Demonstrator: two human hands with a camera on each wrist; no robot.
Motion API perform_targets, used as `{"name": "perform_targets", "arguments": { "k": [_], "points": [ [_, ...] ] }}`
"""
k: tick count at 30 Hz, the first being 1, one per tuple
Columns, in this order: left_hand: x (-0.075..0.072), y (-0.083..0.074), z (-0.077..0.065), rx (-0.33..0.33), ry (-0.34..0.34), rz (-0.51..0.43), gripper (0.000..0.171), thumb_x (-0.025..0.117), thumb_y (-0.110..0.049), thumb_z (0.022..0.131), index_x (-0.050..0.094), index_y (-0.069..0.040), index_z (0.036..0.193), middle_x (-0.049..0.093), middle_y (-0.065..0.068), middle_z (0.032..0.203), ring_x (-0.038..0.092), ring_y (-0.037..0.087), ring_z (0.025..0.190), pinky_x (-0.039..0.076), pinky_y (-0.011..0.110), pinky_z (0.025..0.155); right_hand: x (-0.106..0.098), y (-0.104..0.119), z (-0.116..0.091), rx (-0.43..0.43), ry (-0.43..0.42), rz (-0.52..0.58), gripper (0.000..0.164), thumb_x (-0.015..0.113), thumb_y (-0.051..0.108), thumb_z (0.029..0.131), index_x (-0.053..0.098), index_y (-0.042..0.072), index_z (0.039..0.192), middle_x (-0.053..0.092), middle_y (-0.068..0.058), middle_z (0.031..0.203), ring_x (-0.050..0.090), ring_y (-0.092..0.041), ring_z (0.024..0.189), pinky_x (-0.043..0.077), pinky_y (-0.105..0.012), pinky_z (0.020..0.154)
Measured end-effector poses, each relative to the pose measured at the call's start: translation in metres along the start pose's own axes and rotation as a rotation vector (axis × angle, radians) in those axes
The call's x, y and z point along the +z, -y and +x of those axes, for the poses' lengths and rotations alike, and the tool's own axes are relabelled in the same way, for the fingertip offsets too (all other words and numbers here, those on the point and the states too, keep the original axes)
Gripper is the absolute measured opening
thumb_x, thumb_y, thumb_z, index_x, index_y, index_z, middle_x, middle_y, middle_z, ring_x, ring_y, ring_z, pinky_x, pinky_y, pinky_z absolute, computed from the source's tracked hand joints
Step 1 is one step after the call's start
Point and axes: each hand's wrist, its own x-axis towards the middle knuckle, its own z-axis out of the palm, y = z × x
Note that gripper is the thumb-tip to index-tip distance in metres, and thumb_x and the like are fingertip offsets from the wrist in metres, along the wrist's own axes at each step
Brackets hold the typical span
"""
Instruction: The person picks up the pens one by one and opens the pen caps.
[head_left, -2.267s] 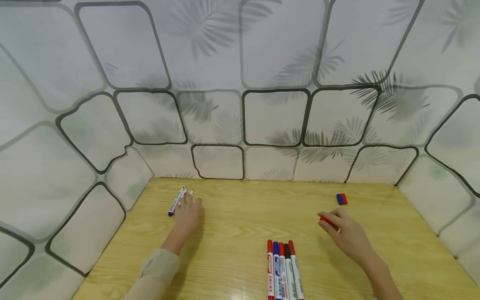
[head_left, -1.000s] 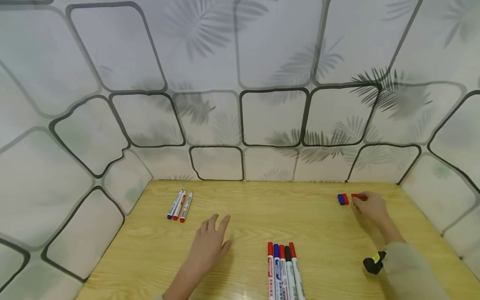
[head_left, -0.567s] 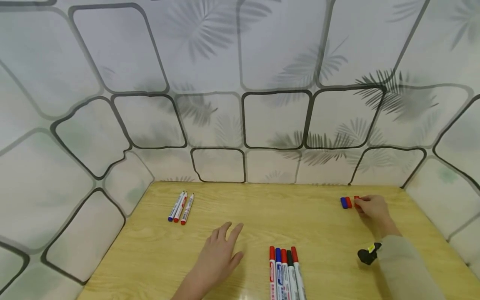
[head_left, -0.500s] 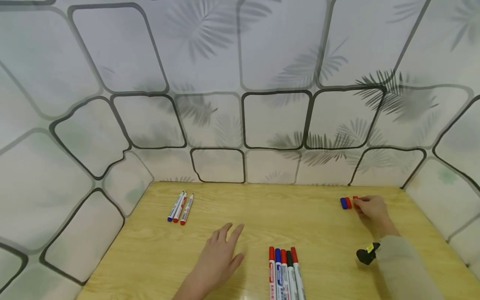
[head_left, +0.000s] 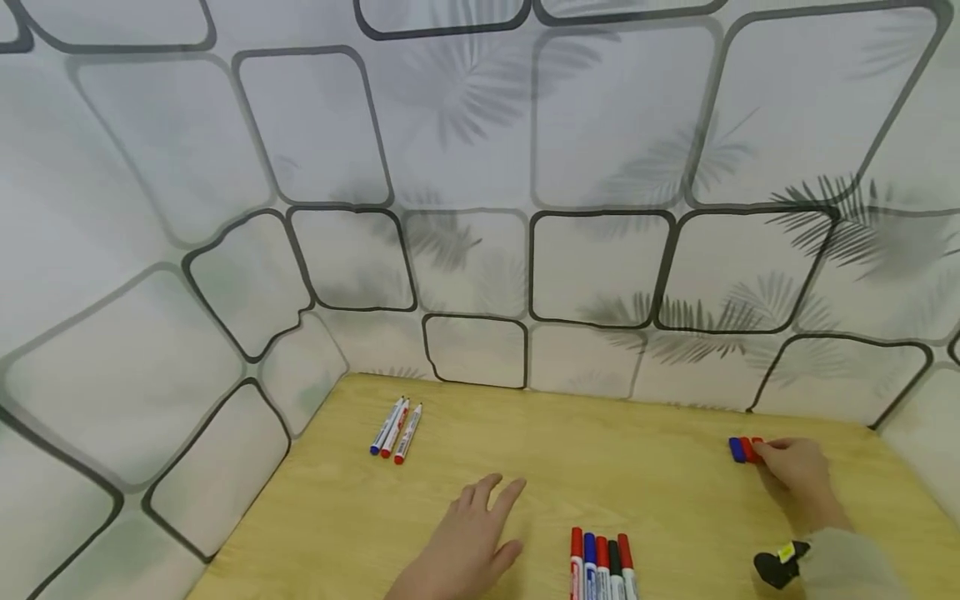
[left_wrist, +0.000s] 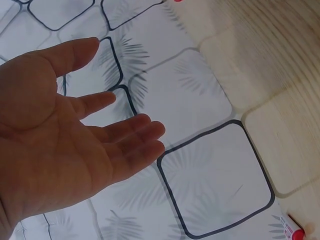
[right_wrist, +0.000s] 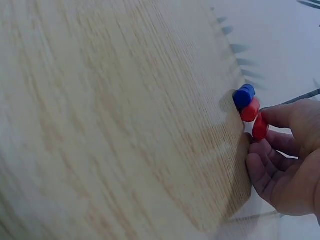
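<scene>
My right hand (head_left: 801,471) pinches a red marker cap (right_wrist: 260,127) between thumb and fingers at the table's back right. That cap stands beside another red cap (right_wrist: 250,111), with a blue cap (head_left: 737,451) on its far side, all in a row. Over the middle of the table, my left hand (head_left: 465,533) is held with fingers spread and relaxed, and its palm in the left wrist view is bare. At the back left lie three uncapped markers, one blue-ended marker (head_left: 386,427) and two red-ended, including the rightmost marker (head_left: 408,434).
Several capped markers (head_left: 602,562) with red, blue and black caps lie side by side at the front, right of my left hand. Patterned walls (head_left: 472,350) enclose the wooden table (head_left: 600,450). A black device (head_left: 780,567) sits at my right wrist.
My left hand has left the uncapped markers and come toward the middle. My right hand has carried the red cap back and right, then slid it left against the other caps. The head view has shifted.
</scene>
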Motion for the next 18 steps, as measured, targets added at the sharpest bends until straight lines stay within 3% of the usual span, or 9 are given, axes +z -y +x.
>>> {"name": "perform_targets", "arguments": {
  "k": [5,11,18],
  "points": [
    [0.001,0.0,-0.001,-0.011,0.061,-0.021,0.066,0.067,-0.032,0.095,0.036,-0.02,0.151,0.044,0.017,0.146,0.048,0.034,0.128,0.047,0.052,0.097,0.002,0.002,-0.007,0.023,-0.019,0.026,0.05,0.057,0.028,0.095,0.06,-0.02,0.111,0.061,-0.038,0.11,0.053,-0.057,0.106,0.048,-0.058,0.085],
    [-0.003,0.0,-0.005,0.06,0.1,0.045,0.061,0.065,-0.034,0.095,0.038,-0.023,0.149,0.043,0.014,0.147,0.045,0.03,0.132,0.043,0.051,0.103,0.002,0.006,-0.016,0.027,-0.07,-0.01,0.048,0.056,0.026,0.096,0.06,-0.019,0.112,0.059,-0.039,0.11,0.055,-0.054,0.101,0.05,-0.047,0.076],
    [-0.004,0.004,-0.007,0.072,0.121,0.084,0.061,0.063,-0.036,0.097,0.038,-0.023,0.15,0.041,0.013,0.149,0.044,0.031,0.133,0.04,0.051,0.106,-0.001,0.011,-0.02,0.037,-0.052,-0.018,0.052,0.056,0.03,0.096,0.059,-0.017,0.117,0.051,-0.042,0.123,0.049,-0.056,0.11,0.047,-0.053,0.087]
  ]
}}
